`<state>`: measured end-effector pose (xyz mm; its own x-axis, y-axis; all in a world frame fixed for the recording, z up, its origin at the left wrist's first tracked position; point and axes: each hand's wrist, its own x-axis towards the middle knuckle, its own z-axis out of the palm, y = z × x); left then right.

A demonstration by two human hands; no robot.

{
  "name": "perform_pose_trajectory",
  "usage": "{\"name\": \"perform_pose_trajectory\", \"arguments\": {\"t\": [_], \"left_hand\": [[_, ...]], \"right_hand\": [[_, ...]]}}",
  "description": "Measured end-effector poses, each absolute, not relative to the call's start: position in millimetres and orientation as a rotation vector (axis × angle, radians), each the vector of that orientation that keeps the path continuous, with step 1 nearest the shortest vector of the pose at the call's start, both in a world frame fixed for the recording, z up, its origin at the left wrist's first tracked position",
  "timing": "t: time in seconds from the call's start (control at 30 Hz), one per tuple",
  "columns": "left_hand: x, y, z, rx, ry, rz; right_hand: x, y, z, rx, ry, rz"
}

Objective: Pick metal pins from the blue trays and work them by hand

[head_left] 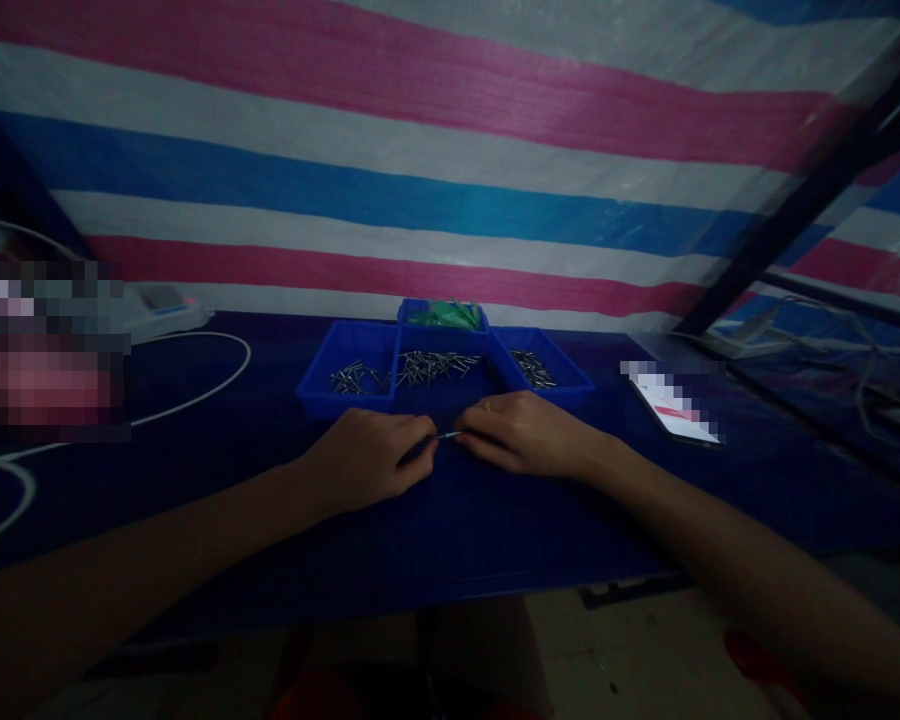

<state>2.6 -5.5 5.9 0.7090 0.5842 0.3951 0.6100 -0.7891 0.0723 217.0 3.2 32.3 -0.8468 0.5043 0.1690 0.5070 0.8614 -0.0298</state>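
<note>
A thin, silvery metal pin [447,435] spans the small gap between my two hands, low over the blue table. Its left end is pinched in the fingertips of my left hand [379,450]. My right hand [521,430], with a ring on one finger, closes on the other end. Just beyond my hands are a left blue tray [311,385] and a right blue tray [577,378], each holding small metal pins. Between them lies a loose pile of similar pins [435,367]. The exact kind of pin is too small to make out.
Behind the pile stands a third blue tray [403,318] with green plastic bags [450,315]. A lit phone [675,408] lies to the right. White cable [217,385] loops over the left side, near a white device [161,310]. A striped sheet [420,200] hangs behind the table [435,550].
</note>
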Motion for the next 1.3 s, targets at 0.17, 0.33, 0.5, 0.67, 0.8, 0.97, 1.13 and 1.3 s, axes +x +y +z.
{"name": "perform_pose_trajectory", "arguments": {"t": [0.17, 0.33, 0.5, 0.67, 0.8, 0.97, 1.13, 1.3], "left_hand": [[1.6, -6.1, 6.8, -2.805, -1.017, -0.567], [-0.3, -2.9, 3.3, -2.747, -1.039, -0.585], [-0.8, -2.5, 2.5, -2.709, -1.031, -0.584], [-0.3, -2.1, 4.2, -2.716, -1.022, -0.636], [-1.1, -2.7, 4.5, -2.722, -0.981, -0.661], [-1.6, -3.1, 5.1, -2.73, -0.976, -0.601], [-1.0, -1.9, 4.6, -2.725, -1.01, -0.568], [-1.0, -1.1, 1.6, -2.686, -0.984, -0.563]], "right_hand": [[218.8, 3.2, 36.0, -0.816, -2.841, -0.05], [220.9, 4.3, 36.0, -0.809, -2.861, -0.021], [221.9, 4.7, 36.4, -0.842, -2.854, 0.038], [220.2, 4.2, 36.9, -0.882, -2.838, 0.102], [219.3, 3.8, 36.7, -0.898, -2.843, 0.129], [219.9, 3.9, 36.7, -0.877, -2.849, 0.125], [219.7, 4.0, 36.4, -0.851, -2.875, 0.11], [220.2, 3.8, 37.3, -0.854, -2.867, 0.098]]}}
